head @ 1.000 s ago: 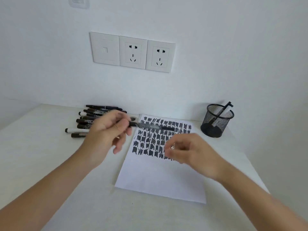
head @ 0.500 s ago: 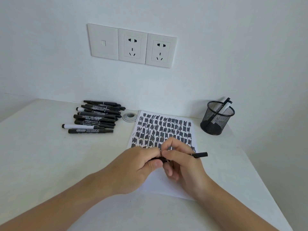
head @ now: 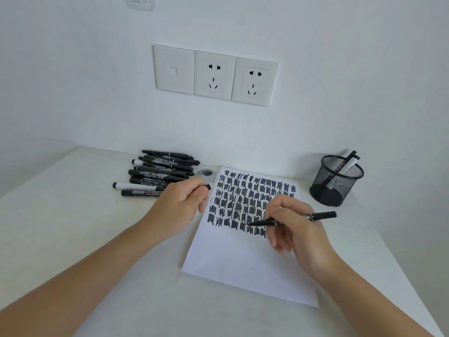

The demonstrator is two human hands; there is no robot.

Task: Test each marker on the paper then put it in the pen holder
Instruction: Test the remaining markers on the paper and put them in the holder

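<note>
My right hand [head: 295, 229] grips an uncapped black marker [head: 323, 216] with its tip pointing left, just above the scribbled rows on the white paper [head: 245, 261]. My left hand [head: 181, 205] pinches the marker's black cap [head: 208, 186] beside the paper's left edge. A pile of several black markers [head: 158, 173] lies at the back left of the table. The black mesh pen holder [head: 336, 181] stands at the back right with two markers in it.
A round grommet [head: 206, 175] sits in the table between the pile and the paper. Three wall sockets [head: 215, 75] are mounted above. The table's right edge runs close to the pen holder.
My hands came together over the paper, pulled the cap off the marker and separated. The left hand now holds the cap and the right hand holds the marker.
</note>
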